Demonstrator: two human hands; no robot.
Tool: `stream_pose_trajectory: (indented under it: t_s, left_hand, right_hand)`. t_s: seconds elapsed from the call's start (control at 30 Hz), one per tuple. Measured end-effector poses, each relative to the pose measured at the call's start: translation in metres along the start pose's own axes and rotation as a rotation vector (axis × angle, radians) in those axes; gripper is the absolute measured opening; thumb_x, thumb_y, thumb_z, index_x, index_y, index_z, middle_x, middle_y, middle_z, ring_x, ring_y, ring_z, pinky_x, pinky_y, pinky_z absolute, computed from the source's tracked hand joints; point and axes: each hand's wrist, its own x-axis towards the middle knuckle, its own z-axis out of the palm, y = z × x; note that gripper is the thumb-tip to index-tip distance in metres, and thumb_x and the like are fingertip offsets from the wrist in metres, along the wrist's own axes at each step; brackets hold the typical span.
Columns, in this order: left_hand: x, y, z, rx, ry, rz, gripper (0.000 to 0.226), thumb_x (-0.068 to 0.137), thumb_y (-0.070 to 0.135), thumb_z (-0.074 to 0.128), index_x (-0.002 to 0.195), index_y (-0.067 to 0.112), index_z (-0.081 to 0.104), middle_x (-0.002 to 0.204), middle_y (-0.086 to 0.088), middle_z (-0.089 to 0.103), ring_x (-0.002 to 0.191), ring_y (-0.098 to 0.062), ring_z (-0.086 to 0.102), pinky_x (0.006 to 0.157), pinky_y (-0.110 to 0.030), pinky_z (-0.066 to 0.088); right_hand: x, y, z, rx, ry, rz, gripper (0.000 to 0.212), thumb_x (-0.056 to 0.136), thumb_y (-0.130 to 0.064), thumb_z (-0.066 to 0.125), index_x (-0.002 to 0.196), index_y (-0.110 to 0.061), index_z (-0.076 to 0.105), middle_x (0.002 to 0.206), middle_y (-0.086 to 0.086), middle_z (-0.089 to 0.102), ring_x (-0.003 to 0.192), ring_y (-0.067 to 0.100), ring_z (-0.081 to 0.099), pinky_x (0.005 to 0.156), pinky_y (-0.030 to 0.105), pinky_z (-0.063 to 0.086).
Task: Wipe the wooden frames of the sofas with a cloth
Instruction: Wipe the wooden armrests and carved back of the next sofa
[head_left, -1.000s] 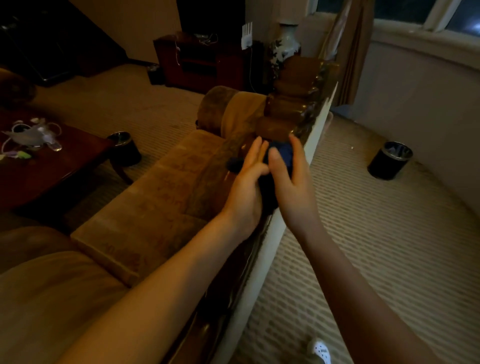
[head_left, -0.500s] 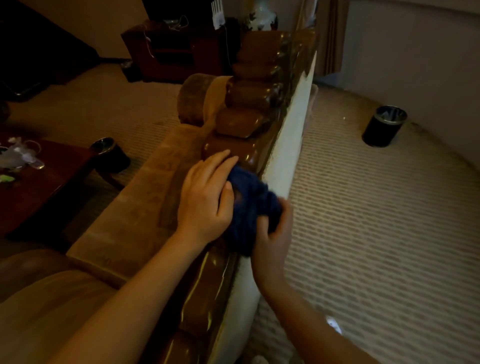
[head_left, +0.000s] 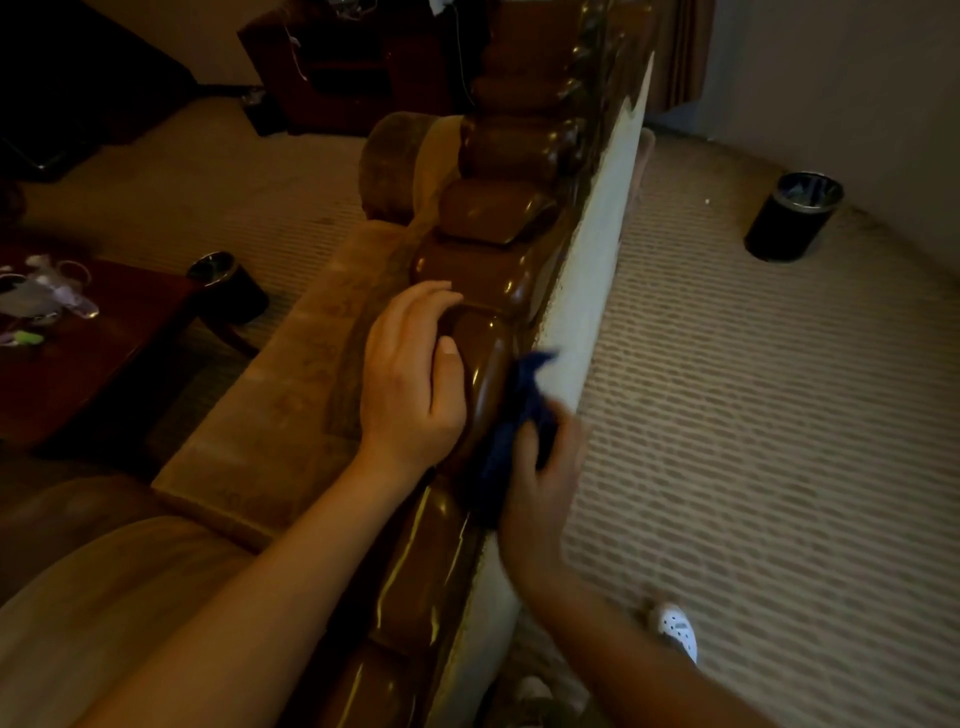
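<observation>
The right hand (head_left: 540, 467) grips a bunched dark blue cloth (head_left: 511, 436) and presses it against the outer side of the sofa's glossy carved wooden frame (head_left: 483, 270), where the wood meets the pale back panel (head_left: 587, 291). The left hand (head_left: 410, 374) rests on the frame's top just beside the cloth, fingers loosely curved over a rounded segment, holding nothing. The tan seat cushion (head_left: 275, 415) lies below the frame on the left.

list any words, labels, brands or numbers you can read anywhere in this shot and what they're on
None can be read.
The wooden frame, the blue cloth and the two black bins show no lettering.
The packets on the dark table are too small and blurred to tell.
</observation>
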Motion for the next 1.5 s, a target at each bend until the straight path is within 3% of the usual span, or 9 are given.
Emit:
stream_pose_trajectory:
  t_s: [0.1,0.37,0.57,0.73,0.93,1.07,1.23,1.4,1.5]
  left_hand:
    - [0.0,0.001,0.001,0.002,0.001,0.016,0.041,0.089,0.021,0.035,0.114,-0.001,0.059,0.12,-0.015,0.057,0.115,-0.018,0.049,0.099,-0.026,0.036]
    - [0.003,-0.005,-0.001,-0.057,0.122,-0.074,0.03,0.088,0.007,0.041,0.111,-0.002,0.057,0.109,-0.011,0.057,0.103,-0.009,0.049,0.091,-0.01,0.036]
    - [0.012,-0.01,-0.012,-0.47,0.22,-0.388,0.019,0.083,0.018,0.041,0.094,0.025,0.055,0.103,-0.005,0.059,0.1,-0.021,0.058,0.087,-0.033,0.048]
    - [0.002,-0.026,-0.035,-0.423,0.148,-0.588,0.023,0.092,0.0,0.04,0.09,0.01,0.06,0.09,0.003,0.059,0.09,-0.012,0.057,0.078,-0.018,0.045]
    - [-0.023,-0.061,-0.056,-0.221,0.018,-0.86,0.022,0.097,0.009,0.038,0.099,0.014,0.06,0.072,-0.001,0.049,0.061,-0.011,0.043,0.056,-0.026,0.032]
    - [-0.034,-0.071,-0.065,-0.208,0.043,-0.948,0.022,0.095,0.008,0.039,0.096,0.012,0.061,0.075,-0.001,0.053,0.068,-0.014,0.047,0.058,-0.026,0.033]
    - [-0.043,-0.074,-0.072,-0.215,-0.016,-0.954,0.022,0.095,0.009,0.041,0.09,0.011,0.063,0.087,-0.005,0.057,0.088,-0.018,0.052,0.073,-0.029,0.038]
    - [-0.057,-0.07,-0.086,-0.207,-0.056,-0.909,0.023,0.095,0.009,0.041,0.085,0.012,0.062,0.078,-0.005,0.054,0.066,-0.012,0.046,0.057,-0.025,0.033]
    - [-0.063,-0.071,-0.093,-0.223,-0.028,-0.927,0.028,0.094,0.007,0.041,0.076,0.017,0.059,0.08,-0.009,0.054,0.066,-0.014,0.045,0.057,-0.026,0.031]
  right_hand:
    - [-0.02,0.007,-0.005,-0.072,-0.056,-0.089,0.023,0.087,-0.028,0.043,0.11,-0.026,0.048,0.109,0.0,0.044,0.097,-0.012,0.041,0.086,0.002,0.033]
    - [0.129,-0.079,0.036,-0.009,0.151,-0.253,0.021,0.09,-0.011,0.052,0.108,-0.006,0.061,0.116,0.012,0.051,0.096,0.003,0.047,0.085,0.004,0.035]
    - [0.039,-0.067,0.023,-0.304,-0.281,-0.739,0.025,0.079,-0.015,0.059,0.1,-0.005,0.067,0.117,0.015,0.057,0.11,0.025,0.052,0.092,0.034,0.043]
    - [0.027,-0.059,0.019,-0.523,-0.47,-1.086,0.025,0.077,-0.009,0.064,0.102,-0.005,0.065,0.113,0.018,0.061,0.107,0.031,0.056,0.09,0.046,0.045]
    - [0.13,-0.118,0.078,-0.877,-0.425,-0.708,0.043,0.089,-0.03,0.054,0.128,-0.014,0.051,0.13,0.012,0.047,0.11,0.031,0.051,0.09,0.036,0.042]
    - [0.073,-0.098,0.06,-0.834,-0.629,-0.9,0.041,0.084,-0.031,0.056,0.122,-0.014,0.057,0.126,0.011,0.051,0.103,0.028,0.055,0.078,0.034,0.047]
    - [0.012,-0.054,0.002,-0.845,-0.752,-1.249,0.037,0.08,-0.026,0.054,0.114,-0.016,0.063,0.13,0.014,0.055,0.125,0.029,0.047,0.104,0.051,0.031]
    - [0.049,-0.092,0.053,-0.969,-0.569,-1.069,0.039,0.083,-0.03,0.055,0.119,-0.015,0.06,0.13,0.011,0.052,0.125,0.027,0.043,0.108,0.05,0.026]
    - [0.034,-0.092,0.084,-1.102,-0.713,-0.92,0.036,0.086,-0.031,0.057,0.117,-0.013,0.061,0.123,0.011,0.053,0.113,0.03,0.051,0.095,0.039,0.04]
